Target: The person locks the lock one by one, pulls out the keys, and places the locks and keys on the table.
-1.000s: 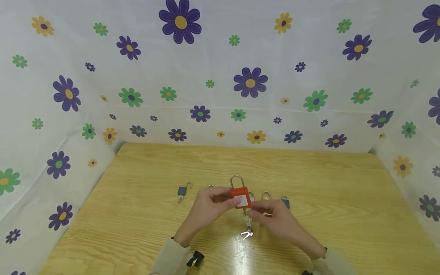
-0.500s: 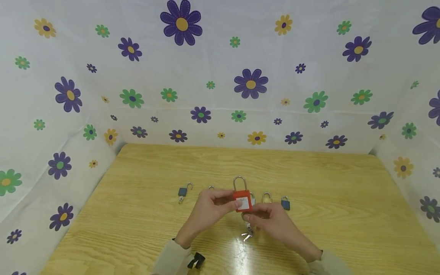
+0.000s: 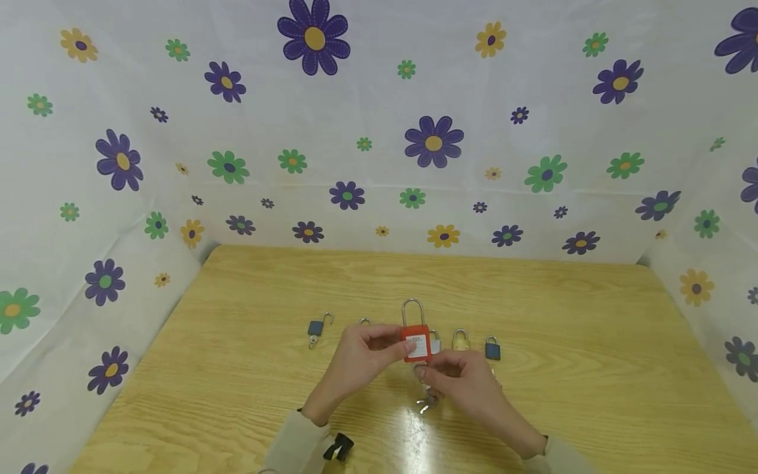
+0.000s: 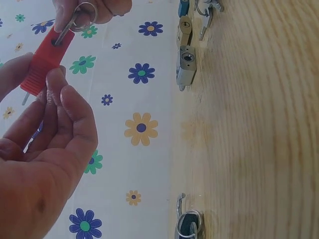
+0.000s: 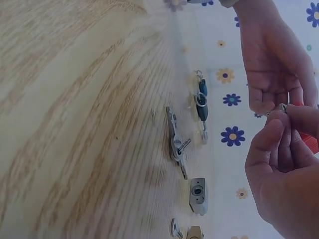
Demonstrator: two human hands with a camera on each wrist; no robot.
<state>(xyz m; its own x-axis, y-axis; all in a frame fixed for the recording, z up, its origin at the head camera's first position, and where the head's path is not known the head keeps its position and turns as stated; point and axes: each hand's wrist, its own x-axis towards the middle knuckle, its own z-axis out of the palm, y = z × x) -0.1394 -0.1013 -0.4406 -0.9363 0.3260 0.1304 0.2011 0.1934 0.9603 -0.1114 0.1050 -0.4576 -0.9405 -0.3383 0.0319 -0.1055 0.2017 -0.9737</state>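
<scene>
A red padlock point(image 3: 416, 343) with a white label and a tall closed shackle is held upright above the table by my left hand point(image 3: 355, 362), thumb across the label. Under its base, my right hand point(image 3: 470, 382) pinches a key. In the left wrist view the key point(image 4: 61, 36) stands in the hole in the base of the red body, and a split ring point(image 4: 85, 17) hangs from it beside the fingers. The right fingers hide most of the key in the head view.
On the wooden table point(image 3: 237, 395) lie an open blue padlock point(image 3: 315, 328) with keys, a silver padlock point(image 3: 435, 345), a brass padlock point(image 3: 460, 342) and another blue padlock point(image 3: 493, 350). Loose keys point(image 3: 425, 403) lie below the hands. A flowered cloth point(image 3: 367, 99) surrounds the table.
My right fingertips have shifted left under the red padlock and now cover the key. The padlock has moved slightly right in my left hand, and the right-hand blue padlock has come fully into sight.
</scene>
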